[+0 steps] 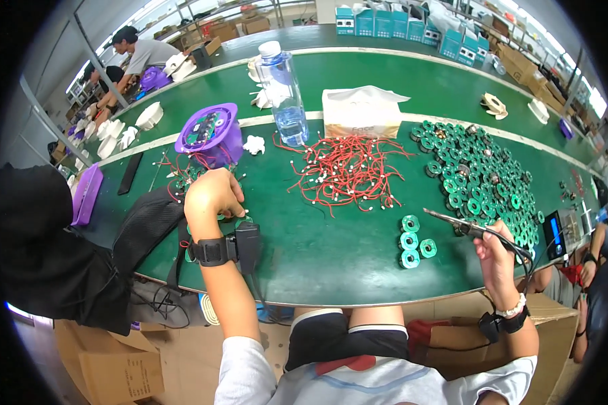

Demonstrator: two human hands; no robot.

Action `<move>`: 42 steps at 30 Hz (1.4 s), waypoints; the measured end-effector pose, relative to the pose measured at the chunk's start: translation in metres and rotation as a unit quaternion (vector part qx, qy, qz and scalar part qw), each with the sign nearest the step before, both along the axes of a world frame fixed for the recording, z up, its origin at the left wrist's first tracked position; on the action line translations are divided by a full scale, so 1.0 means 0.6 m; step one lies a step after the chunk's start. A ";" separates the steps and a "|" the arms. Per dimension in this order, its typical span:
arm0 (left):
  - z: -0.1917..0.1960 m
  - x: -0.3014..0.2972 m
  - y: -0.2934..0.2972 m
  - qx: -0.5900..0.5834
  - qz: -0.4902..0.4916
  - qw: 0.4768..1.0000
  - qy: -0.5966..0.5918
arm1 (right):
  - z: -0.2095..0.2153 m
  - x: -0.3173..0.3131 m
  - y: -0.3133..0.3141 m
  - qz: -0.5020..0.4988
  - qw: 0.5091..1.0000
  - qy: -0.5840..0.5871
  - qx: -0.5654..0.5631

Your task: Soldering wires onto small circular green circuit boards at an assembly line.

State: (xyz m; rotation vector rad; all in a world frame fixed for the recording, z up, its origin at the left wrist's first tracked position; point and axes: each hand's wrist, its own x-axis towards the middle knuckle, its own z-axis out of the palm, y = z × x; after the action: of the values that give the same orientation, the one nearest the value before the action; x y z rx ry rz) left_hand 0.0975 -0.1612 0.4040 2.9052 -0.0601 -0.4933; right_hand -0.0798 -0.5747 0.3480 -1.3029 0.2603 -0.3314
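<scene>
My right hand [496, 260] grips a soldering iron [471, 228] by its dark handle, the thin tip pointing left over the table. Left of that tip, several green ring-shaped coil boards [409, 241] sit in a small group. My left hand [213, 192] is at the left of the table, its fingers curled down beside a few green boards [244, 221]. The palm hides part of these boards, and whatever the fingertips pinch cannot be made out. Red wires with white ends [348, 169] lie heaped mid-table. A large pile of coil boards [479, 182] spreads to the right.
A water bottle [284, 94] and a tissue pack [361, 113] stand behind the wires. A purple housing with a circuit board [213, 135] is beyond my left hand. A black bag [148, 226] lies at left. Co-workers [142, 54] sit far left; another person's hand [588, 272] shows at right.
</scene>
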 end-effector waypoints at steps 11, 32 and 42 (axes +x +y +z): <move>0.013 -0.004 -0.022 -0.116 -0.121 0.985 -0.036 | -0.001 0.002 -0.002 0.007 1.000 -0.010 0.007; -0.067 -0.088 -0.254 -0.332 -0.338 0.862 -0.179 | 0.004 0.006 0.003 0.016 0.999 0.013 0.034; -0.073 -0.082 -0.258 -0.326 -0.298 0.886 -0.144 | 0.012 0.020 0.025 0.040 0.998 0.043 0.004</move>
State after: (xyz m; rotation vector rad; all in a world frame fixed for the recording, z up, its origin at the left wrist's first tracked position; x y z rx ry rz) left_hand 0.0482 -0.3160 0.3604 2.2114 -0.9787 -0.0748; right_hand -0.0678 -0.5600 0.3551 -1.3177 0.2805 -0.2056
